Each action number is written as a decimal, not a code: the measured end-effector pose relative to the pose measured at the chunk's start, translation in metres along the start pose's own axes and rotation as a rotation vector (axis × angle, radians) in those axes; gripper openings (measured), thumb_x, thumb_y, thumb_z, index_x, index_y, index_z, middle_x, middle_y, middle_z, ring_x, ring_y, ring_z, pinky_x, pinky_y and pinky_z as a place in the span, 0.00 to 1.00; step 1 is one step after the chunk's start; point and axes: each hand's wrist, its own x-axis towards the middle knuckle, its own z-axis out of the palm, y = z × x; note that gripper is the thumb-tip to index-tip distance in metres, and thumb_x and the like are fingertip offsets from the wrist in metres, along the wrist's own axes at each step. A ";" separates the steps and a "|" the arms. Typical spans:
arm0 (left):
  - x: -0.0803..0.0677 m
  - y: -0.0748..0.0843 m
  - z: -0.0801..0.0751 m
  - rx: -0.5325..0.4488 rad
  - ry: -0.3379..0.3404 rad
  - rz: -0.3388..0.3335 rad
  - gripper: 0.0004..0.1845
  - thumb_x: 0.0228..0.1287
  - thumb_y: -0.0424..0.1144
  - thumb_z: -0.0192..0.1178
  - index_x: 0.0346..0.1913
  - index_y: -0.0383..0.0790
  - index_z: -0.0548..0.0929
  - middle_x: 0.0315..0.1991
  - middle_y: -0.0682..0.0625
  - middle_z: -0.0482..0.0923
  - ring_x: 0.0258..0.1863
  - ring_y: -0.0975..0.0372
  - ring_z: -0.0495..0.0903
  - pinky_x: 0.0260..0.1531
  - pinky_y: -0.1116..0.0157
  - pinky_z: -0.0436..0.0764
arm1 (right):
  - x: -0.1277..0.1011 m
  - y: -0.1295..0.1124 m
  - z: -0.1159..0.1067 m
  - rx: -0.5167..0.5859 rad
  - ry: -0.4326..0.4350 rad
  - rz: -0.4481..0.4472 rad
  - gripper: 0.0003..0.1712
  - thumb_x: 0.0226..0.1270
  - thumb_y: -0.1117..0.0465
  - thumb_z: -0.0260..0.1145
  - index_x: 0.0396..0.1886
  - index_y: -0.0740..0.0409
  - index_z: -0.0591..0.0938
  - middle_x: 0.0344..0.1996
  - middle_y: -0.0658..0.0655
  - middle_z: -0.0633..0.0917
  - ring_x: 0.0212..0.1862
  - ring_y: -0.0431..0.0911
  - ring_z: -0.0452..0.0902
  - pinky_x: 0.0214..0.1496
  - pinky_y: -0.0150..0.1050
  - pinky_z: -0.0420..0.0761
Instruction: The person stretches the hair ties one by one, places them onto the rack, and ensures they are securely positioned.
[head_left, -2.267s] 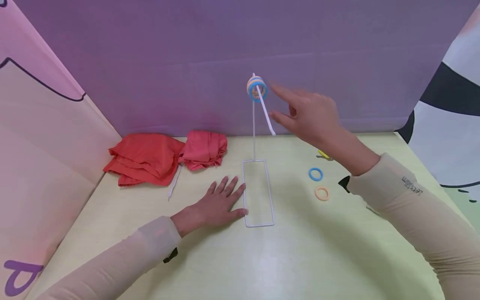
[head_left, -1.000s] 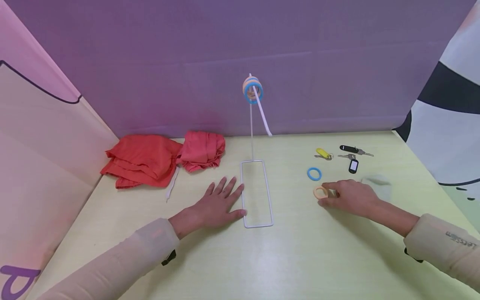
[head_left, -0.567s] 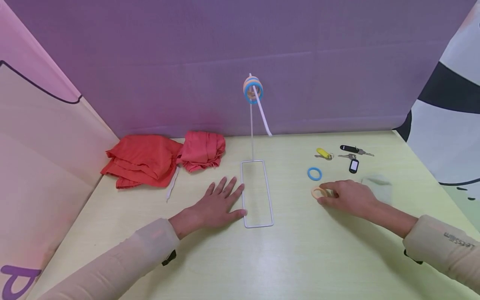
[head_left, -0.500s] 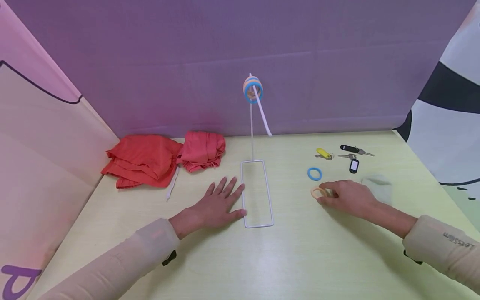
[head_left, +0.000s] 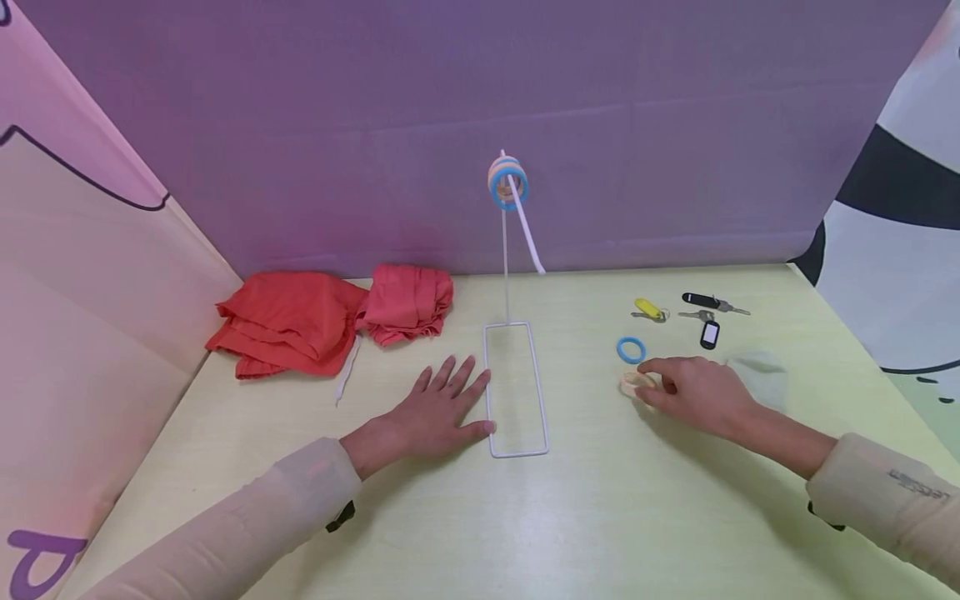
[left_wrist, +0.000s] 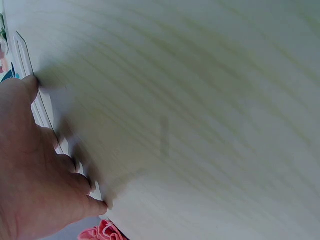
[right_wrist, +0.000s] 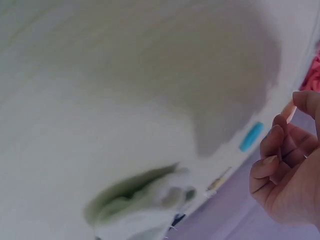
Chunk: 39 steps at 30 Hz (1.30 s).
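Note:
My right hand [head_left: 701, 393] pinches an orange ring [head_left: 627, 386] between thumb and fingertips, close over the table; the ring is tipped partly on edge. A blue ring [head_left: 619, 348] lies flat just behind it, and in the right wrist view the blue ring [right_wrist: 251, 136] shows beyond the curled fingers. My left hand [head_left: 423, 417] rests palm down with spread fingers, thumb and index fingertip on the near-left side of a white wire stand's rectangular base [head_left: 537, 392]. High on the stand's sloping arm [head_left: 527, 233] hangs a stack of orange and blue rings [head_left: 497, 173].
Keys with a yellow tag [head_left: 647, 308], a black tag [head_left: 700, 300] and a black-framed tag [head_left: 710, 334] lie at the back right. A pale crumpled cloth [head_left: 761, 379] sits behind my right hand. Red cloth [head_left: 292, 325] and a pinkish-red bundle [head_left: 408, 304] lie back left, with a white cord [head_left: 347, 371].
My right hand has come down from beside the stacked rings to the orange ring on the table, and tips it up from lying flat. The left hand stays on the base.

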 end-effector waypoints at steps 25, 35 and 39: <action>0.000 -0.001 0.002 0.006 0.015 0.007 0.45 0.71 0.71 0.42 0.82 0.55 0.42 0.83 0.48 0.33 0.82 0.46 0.31 0.77 0.39 0.39 | 0.003 -0.116 -0.108 -0.084 0.872 -0.632 0.23 0.75 0.43 0.57 0.46 0.53 0.89 0.16 0.47 0.76 0.20 0.36 0.65 0.17 0.31 0.61; 0.000 -0.001 0.002 0.008 0.018 0.008 0.45 0.71 0.70 0.42 0.82 0.54 0.43 0.83 0.48 0.34 0.82 0.45 0.32 0.77 0.39 0.40 | 0.004 -0.158 -0.121 -0.040 0.942 -0.720 0.17 0.72 0.48 0.62 0.48 0.51 0.88 0.17 0.49 0.80 0.18 0.40 0.72 0.15 0.38 0.65; 0.000 -0.001 0.002 0.001 0.013 0.008 0.45 0.71 0.70 0.43 0.82 0.54 0.43 0.83 0.48 0.33 0.82 0.46 0.31 0.77 0.39 0.39 | 0.012 -0.163 -0.122 -0.106 0.943 -0.706 0.14 0.69 0.53 0.66 0.50 0.51 0.87 0.18 0.51 0.82 0.17 0.43 0.74 0.14 0.40 0.66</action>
